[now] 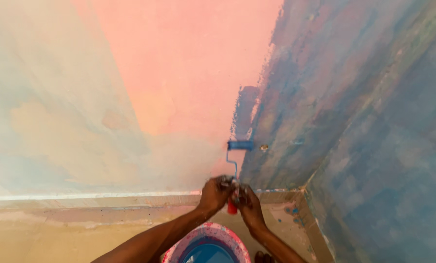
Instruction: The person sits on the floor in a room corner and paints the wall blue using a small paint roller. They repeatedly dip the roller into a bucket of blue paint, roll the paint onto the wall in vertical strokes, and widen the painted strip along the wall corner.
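That little paint roller (239,145) is about as light as a tool gets, I'd guess — a thin bent wire frame with a short blue sleeve on top and a red grip at the bottom, so the weight isn't the issue, the flex is. The wire will likely spring a bit if you lean on it, and the sleeve looks wet with blue paint, so it's soft and will smear whatever it touches. You've got it by the right place already: your left hand (215,193) and right hand (249,204) are both closed around the handle, knuckles close together, with the red end of the grip poking out just below them. There's paint on your fingers by the look of it, so that handle could be slick. The roller head sits straight above your hands, pressed against the wall (179,73) right near the corner where the pink meets the fresh blue patch (244,109). The blue-streaked side wall (354,97) is just to the right of it. Below your wrists, close to your body, sits the paint bucket (207,243) — pink-stained rim, blue inside.
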